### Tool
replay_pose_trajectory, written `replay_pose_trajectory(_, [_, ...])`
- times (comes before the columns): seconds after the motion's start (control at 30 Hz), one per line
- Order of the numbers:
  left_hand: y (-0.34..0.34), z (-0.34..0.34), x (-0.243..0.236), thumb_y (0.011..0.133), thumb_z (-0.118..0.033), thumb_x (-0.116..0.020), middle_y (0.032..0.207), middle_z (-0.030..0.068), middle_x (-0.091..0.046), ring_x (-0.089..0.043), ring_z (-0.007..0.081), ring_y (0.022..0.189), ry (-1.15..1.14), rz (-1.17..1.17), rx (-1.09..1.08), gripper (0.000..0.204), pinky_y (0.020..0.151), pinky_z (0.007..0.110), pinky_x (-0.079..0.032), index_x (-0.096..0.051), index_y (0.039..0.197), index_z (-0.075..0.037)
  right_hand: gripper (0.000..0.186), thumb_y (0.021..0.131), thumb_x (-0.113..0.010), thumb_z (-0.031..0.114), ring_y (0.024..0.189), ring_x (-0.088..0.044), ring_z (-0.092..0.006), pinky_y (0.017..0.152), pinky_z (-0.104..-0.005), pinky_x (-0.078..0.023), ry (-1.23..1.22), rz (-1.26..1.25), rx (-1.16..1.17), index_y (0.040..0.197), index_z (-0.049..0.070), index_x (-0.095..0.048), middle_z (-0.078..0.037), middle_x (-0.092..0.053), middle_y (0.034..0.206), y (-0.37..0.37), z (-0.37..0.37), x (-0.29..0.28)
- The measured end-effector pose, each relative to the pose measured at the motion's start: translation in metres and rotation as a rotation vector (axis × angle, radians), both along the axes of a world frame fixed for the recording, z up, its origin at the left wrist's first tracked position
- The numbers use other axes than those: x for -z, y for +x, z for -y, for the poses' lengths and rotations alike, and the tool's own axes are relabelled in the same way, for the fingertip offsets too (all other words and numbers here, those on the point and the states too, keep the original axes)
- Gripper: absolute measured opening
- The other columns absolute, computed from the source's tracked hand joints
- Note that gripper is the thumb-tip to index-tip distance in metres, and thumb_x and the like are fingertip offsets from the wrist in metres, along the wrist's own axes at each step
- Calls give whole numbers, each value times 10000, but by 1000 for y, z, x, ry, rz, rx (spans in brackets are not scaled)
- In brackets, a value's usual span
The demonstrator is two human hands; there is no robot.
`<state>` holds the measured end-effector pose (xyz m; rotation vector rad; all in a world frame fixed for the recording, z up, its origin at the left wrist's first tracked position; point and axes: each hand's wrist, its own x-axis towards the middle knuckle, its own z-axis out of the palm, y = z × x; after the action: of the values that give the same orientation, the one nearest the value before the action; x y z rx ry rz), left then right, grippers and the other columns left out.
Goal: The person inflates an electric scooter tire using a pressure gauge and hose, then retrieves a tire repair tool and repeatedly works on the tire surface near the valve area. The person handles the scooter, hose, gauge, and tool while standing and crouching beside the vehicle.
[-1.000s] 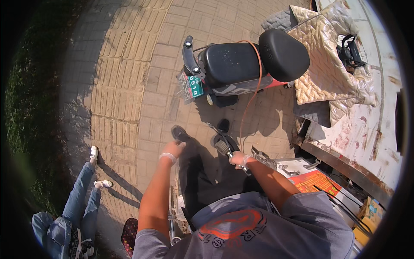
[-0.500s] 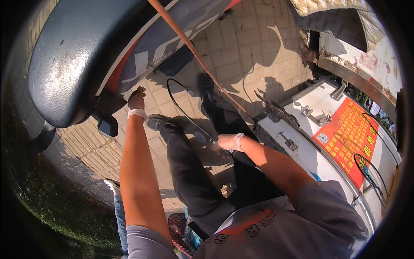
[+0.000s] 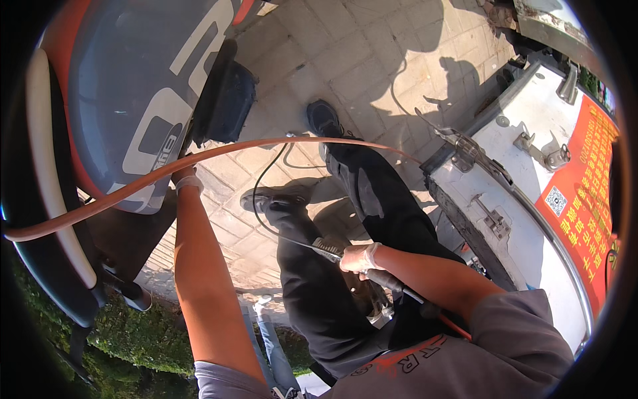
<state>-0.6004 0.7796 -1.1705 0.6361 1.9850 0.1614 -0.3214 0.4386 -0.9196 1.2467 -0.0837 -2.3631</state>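
Observation:
My left hand (image 3: 184,177), in a translucent glove, reaches against the underside of the grey, red and black scooter body (image 3: 113,100), its fingers hidden in shade behind an orange hose (image 3: 119,196). My right hand (image 3: 357,258), also gloved, is closed on the grip of a metal air inflator with gauge (image 3: 328,247), held low over my legs. A thin black hose (image 3: 259,216) loops up from the inflator to a small metal end near my shoe. The orange hose arches from the scooter's side across my legs toward the white box on the right.
A white metal box or hatch (image 3: 495,156) with latches and a red-orange printed sticker (image 3: 575,199) stands at my right, below a rusty metal edge (image 3: 545,26). Paving (image 3: 359,66) lies underfoot. Hedge greenery (image 3: 133,332) and another person's jeans-clad legs (image 3: 279,352) show at the bottom.
I have moved close beside the scooter, which now fills the upper left. My left hand rose from hanging free to the scooter's underside. My right hand still grips the inflator.

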Motion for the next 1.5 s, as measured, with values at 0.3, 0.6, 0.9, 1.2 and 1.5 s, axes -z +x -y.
replay_pose_trajectory(0.3, [24, -7, 15, 950, -364, -480, 853, 55, -672, -600, 181, 625, -8, 62, -395, 327, 570, 315, -453, -572, 1138, -112, 202, 816, -520, 111, 488, -598, -200, 466, -341, -498, 175, -101, 15, 674, 2, -614, -104, -588, 595, -5, 10, 3])
replay_pose_trajectory(0.6, [62, -12, -20, 969, -242, -457, 1025, 51, -598, -568, 104, 804, -46, -8, -483, 277, 641, 210, -462, -556, 1171, -80, 127, 689, -650, 59, 509, -603, -202, 460, -337, -480, 1033, -615, -492, 575, 41, -599, -62, -578, 543, -7, -14, -2])
replay_pose_trajectory(0.9, [63, -11, -28, 943, -291, -504, 846, 17, -592, -530, 128, 684, 56, 21, -563, 245, 563, 233, -398, -589, 1074, -103, 186, 641, -697, 51, 461, -563, -176, 437, -291, -421, 1183, -691, -586, 544, 102, -547, 3, -528, 521, -9, -7, -1])
replay_pose_trajectory(1.2, [40, -5, -12, 951, -318, -482, 899, 18, -611, -532, 126, 710, 65, 74, -529, 273, 612, 263, -414, -596, 1130, -148, 191, 642, -675, 81, 419, -517, -202, 410, -322, -388, 1062, -638, -486, 542, 90, -513, -31, -513, 502, -6, -7, -1])
replay_pose_trajectory(1.5, [35, 0, -2, 873, -357, -625, 863, 48, -688, -622, 168, 711, 155, 103, -696, 285, 587, 302, -471, -666, 914, -78, 261, 623, -671, 126, 325, -432, -213, 349, -341, -313, 1252, -541, -489, 499, 110, -441, -33, -464, 449, -7, -19, -8])
